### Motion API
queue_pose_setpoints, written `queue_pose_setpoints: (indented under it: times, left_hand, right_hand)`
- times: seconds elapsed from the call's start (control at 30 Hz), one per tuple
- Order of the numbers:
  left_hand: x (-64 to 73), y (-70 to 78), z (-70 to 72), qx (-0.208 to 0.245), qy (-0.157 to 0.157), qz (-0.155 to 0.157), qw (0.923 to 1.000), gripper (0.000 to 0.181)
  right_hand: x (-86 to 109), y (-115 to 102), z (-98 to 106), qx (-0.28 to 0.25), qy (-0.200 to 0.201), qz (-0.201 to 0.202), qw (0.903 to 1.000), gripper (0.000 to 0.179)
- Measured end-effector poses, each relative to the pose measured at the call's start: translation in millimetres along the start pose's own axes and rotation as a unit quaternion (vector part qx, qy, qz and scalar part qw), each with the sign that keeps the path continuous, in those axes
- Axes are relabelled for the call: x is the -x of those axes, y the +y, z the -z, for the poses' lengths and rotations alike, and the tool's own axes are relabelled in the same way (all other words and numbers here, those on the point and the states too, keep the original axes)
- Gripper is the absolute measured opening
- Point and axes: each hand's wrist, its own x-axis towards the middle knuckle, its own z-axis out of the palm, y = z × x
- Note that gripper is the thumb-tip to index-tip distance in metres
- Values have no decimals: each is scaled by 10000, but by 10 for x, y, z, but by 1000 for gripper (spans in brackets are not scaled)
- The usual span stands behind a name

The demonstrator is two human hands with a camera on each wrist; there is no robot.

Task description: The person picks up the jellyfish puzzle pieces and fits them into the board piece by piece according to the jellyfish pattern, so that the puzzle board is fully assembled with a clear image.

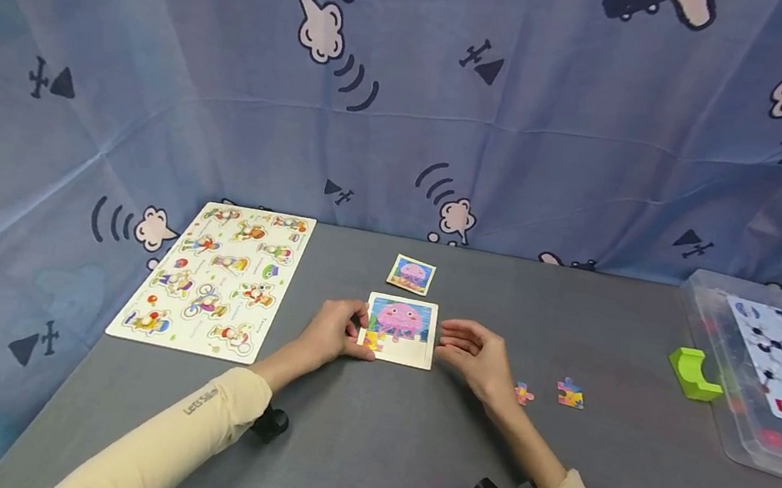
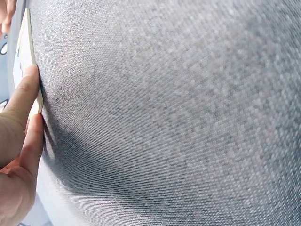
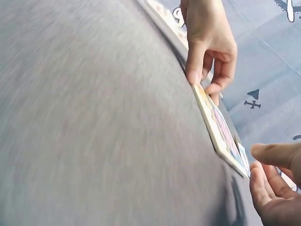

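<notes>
A square jigsaw puzzle (image 1: 412,353) in a pale tray shows a pink jellyfish, with its lower right part bare. My left hand (image 1: 333,328) grips the tray's left side, its thumb at the lower left corner. In the right wrist view the left hand (image 3: 211,47) pinches the tray's edge (image 3: 209,125). Close beside the tray's right edge, my right hand (image 1: 473,357) has loosely bent fingers and holds nothing; whether it touches the edge I cannot tell. Two loose jigsaw pieces lie right of that hand: one piece (image 1: 524,394) by the wrist, another piece (image 1: 571,393) farther right.
Behind the tray lies a small jellyfish picture card (image 1: 412,274). A large board of cartoon animals (image 1: 219,277) occupies the left. At right are a green curved block (image 1: 694,375) and a clear plastic box (image 1: 741,440). A blue patterned curtain (image 1: 413,95) hangs behind the grey table (image 1: 359,458).
</notes>
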Motion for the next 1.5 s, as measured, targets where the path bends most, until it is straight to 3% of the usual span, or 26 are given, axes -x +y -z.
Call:
queue_pose_setpoints:
  times: [0.4, 0.57, 0.73, 1.07, 1.3, 1.37, 1.5]
  left_hand:
    - [20, -27, -22, 48, 104, -86, 9999, 46]
    - [8, -20, -27, 77, 91, -104, 9999, 46]
    - [9, -21, -29, 78, 94, -81, 9999, 46]
    - [16, -6, -19, 32, 109, -40, 9999, 47]
    - [25, -1, -25, 56, 112, 56, 9999, 46]
    - [27, 5, -22, 73, 104, 59, 9999, 46]
    - [26, 12, -13, 131, 96, -24, 9999, 46]
  right_hand:
    - [294, 33, 548, 962, 294, 365, 9943, 32]
    - [390, 52, 741, 1797, 334, 646, 9810, 32]
    - [478, 77, 890, 2295, 165, 578, 9715, 35]
    - [546, 81, 1025, 2776, -144, 126, 9605, 35]
    - [548, 112, 1029, 3005, -79, 340, 9531, 29]
    - [544, 119, 1036, 2941, -48, 441, 9547, 29]
    - [533, 114, 1064, 2493, -76, 484, 9672, 30]
